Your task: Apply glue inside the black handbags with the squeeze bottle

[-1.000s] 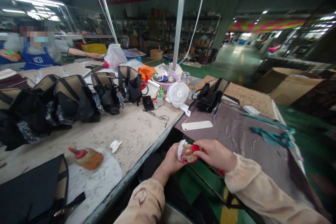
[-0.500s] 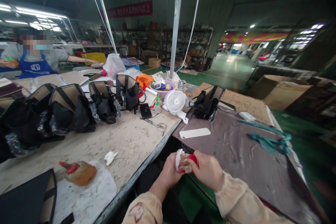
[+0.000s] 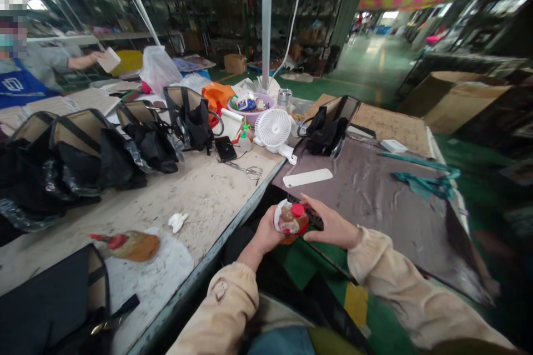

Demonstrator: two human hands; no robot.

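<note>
Amber-brown stuff showed through a rounded, smeared bottle with red parts, which my left hand gripped from the side, fingers curled around it. Crumpled white paper was between my palm and the bottle. A round red cap sat at the top, facing up toward me; how tightly it fitted, I could not tell.

My right hand was empty, its thumb and fingers spread just beside the cap, so only the left had any hold. I judged that paper the weak point: if it slid or grew wet, the smooth wall could slip or turn in my palm. If the cap was loose, a hard squeeze or a tilt could push liquid out over my fingers and beige sleeves.

The bottle hung past the right edge of the pale, stained worktable, near the near-left corner of the neighbouring worktable, which was draped with a grey-brown sheet. Below lay green floor, so nothing would catch a drop. Reaching left carelessly could knock a second amber bottle with a red nozzle, near the black panelled bag at the near-left corner, and a spill might stain it.
</note>
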